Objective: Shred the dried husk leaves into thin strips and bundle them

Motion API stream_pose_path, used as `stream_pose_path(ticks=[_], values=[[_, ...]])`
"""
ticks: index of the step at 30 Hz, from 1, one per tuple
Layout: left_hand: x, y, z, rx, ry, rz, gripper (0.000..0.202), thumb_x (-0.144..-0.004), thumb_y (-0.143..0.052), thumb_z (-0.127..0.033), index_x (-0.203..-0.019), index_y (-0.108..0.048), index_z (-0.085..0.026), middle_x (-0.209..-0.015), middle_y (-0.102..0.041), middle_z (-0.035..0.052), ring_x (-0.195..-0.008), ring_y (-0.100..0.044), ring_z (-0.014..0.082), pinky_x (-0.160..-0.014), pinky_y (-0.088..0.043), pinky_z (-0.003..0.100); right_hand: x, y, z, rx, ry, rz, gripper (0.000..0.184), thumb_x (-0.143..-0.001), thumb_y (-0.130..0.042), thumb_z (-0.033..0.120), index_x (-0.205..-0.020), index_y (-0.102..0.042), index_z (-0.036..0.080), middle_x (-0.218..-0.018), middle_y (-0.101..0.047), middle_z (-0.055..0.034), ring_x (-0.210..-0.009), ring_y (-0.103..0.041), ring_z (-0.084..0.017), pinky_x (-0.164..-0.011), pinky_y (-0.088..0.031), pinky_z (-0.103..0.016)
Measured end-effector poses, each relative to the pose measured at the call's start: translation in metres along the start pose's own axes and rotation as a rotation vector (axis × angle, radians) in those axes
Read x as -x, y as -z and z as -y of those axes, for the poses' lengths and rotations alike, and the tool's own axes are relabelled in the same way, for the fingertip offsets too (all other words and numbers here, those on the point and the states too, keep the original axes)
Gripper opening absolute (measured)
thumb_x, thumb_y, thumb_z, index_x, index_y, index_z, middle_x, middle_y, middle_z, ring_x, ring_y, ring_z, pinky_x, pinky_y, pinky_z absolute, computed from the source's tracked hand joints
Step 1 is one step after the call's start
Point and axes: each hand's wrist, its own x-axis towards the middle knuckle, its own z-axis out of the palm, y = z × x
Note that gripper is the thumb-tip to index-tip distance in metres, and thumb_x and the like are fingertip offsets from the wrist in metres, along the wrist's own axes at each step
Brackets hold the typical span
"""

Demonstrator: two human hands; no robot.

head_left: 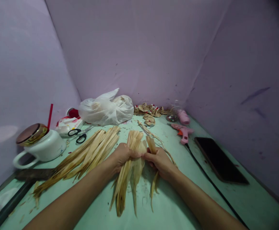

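My left hand point(123, 156) is closed around a bundle of dried straw-coloured husk strips point(128, 179) that lies lengthwise on the pale green table point(178, 204). My right hand point(160, 161) is closed too, pinching one or two narrower strips point(151, 144) right beside that bundle. The two hands touch each other at the middle of the strips. A bigger heap of loose strips point(86, 156) lies to the left of my left forearm.
At the left stand a white mug with a gold lid point(40, 143) and black scissors point(78, 134). A white plastic bag point(106, 108), small woven pieces point(149, 113), a pink glue gun point(184, 132) with its cord and a dark phone point(219, 159) lie behind and right. Lilac walls enclose the table.
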Motion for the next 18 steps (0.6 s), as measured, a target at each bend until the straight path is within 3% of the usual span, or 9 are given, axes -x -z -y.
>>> stream_pose_path(ticks=[5, 9, 13, 16, 18], values=[[-0.0014, -0.0011, 0.0021, -0.055, -0.026, -0.072, 0.028, -0.043, -0.062, -0.007, -0.070, -0.065, -0.007, -0.058, -0.064, 0.0075, -0.050, -0.059, 0.0194, -0.050, -0.047, 0.030, 0.0013, -0.0018, 0.0002, 0.031, 0.017, 0.027, 0.016, -0.056, -0.055, 0.024, -0.049, -0.043, 0.019, -0.037, -0.033, 0.0086, -0.035, -0.027, -0.004, -0.038, -0.015, -0.021], [-0.0008, -0.0034, 0.0052, 0.013, -0.003, -0.037, 0.016, -0.046, -0.059, -0.006, -0.062, -0.062, -0.008, -0.052, -0.062, 0.0066, -0.046, -0.057, 0.0187, -0.049, -0.048, 0.031, 0.0012, -0.0031, -0.0015, 0.036, 0.016, 0.042, 0.013, -0.057, -0.051, 0.022, -0.048, -0.043, 0.018, -0.036, -0.036, 0.0069, -0.036, -0.028, -0.005, -0.038, -0.016, -0.022], [-0.0003, -0.0049, 0.0032, 0.124, 0.104, 0.085, 0.017, -0.052, -0.059, -0.007, -0.067, -0.065, -0.004, -0.057, -0.065, 0.0116, -0.049, -0.060, 0.0202, -0.054, -0.051, 0.033, -0.0005, -0.0025, -0.0022, -0.154, -0.072, 0.077, 0.011, -0.055, -0.052, 0.024, -0.051, -0.045, 0.017, -0.040, -0.040, 0.0053, -0.037, -0.029, -0.005, -0.037, -0.013, -0.020], [-0.0001, -0.0044, -0.0008, 0.150, 0.155, 0.057, 0.017, -0.056, -0.060, -0.007, -0.071, -0.065, -0.002, -0.061, -0.066, 0.0131, -0.050, -0.061, 0.0194, -0.055, -0.051, 0.032, -0.0020, -0.0002, 0.0000, -0.330, -0.105, 0.110, 0.011, -0.050, -0.055, 0.024, -0.054, -0.049, 0.015, -0.047, -0.045, 0.0034, -0.041, -0.032, -0.005, -0.036, -0.011, -0.017], [0.0001, -0.0031, -0.0032, 0.165, 0.149, 0.061, 0.014, -0.058, -0.060, -0.005, -0.071, -0.065, -0.003, -0.063, -0.066, 0.0119, -0.054, -0.062, 0.0190, -0.057, -0.052, 0.031, -0.0032, 0.0029, 0.0023, -0.446, -0.103, 0.130, 0.012, -0.051, -0.055, 0.023, -0.057, -0.053, 0.014, -0.053, -0.051, 0.0005, -0.044, -0.038, -0.006, -0.034, -0.017, -0.016]])
